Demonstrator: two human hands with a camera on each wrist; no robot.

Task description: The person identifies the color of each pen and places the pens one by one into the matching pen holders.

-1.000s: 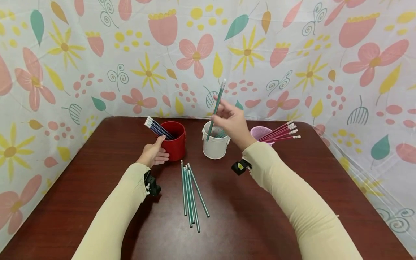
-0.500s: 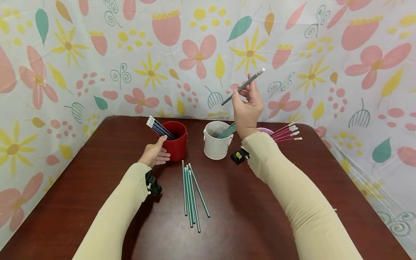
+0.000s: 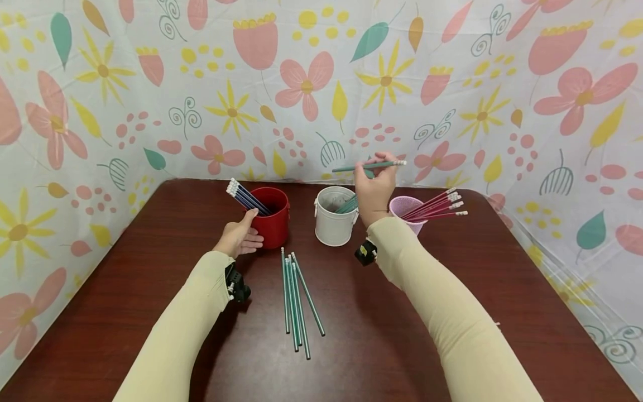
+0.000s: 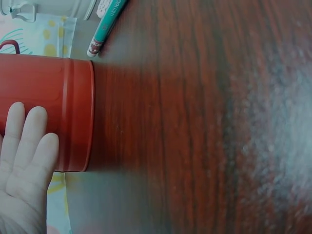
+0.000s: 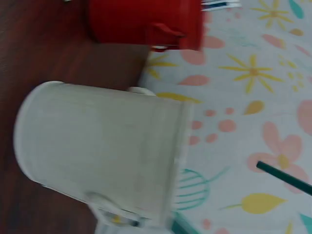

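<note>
My left hand (image 3: pixel 240 234) lies against the left side of a red metal bucket (image 3: pixel 273 231), thumb at the rim beside a bundle of dark blue pencils (image 3: pixel 246 196) leaning out. In the left wrist view, its straight fingers (image 4: pixel 36 131) touch the bucket's wall. My right hand (image 3: pixel 375 192) pinches a green pencil (image 3: pixel 345 168), held nearly level above and right of a white bucket (image 3: pixel 333 226); its white eraser end points right. Green pencils (image 3: pixel 346 205) lean inside the white bucket. The right wrist view shows the held pencil's plain end (image 5: pixel 282 176) but not the hand.
Several green pencils (image 3: pixel 297 304) lie loosely on the dark wooden table (image 3: pixel 241 346) in front of the buckets. A pink cup (image 3: pixel 398 205) with red pencils (image 3: pixel 434 206) leaning right stands behind the right forearm. A flowered cloth (image 3: pixel 166 72) hangs around the table's back and sides.
The right hand carried the pencil from above the white bucket to the right and up, then lowered it. The pencil turned from steep to nearly level. My left hand stayed at the red bucket.
</note>
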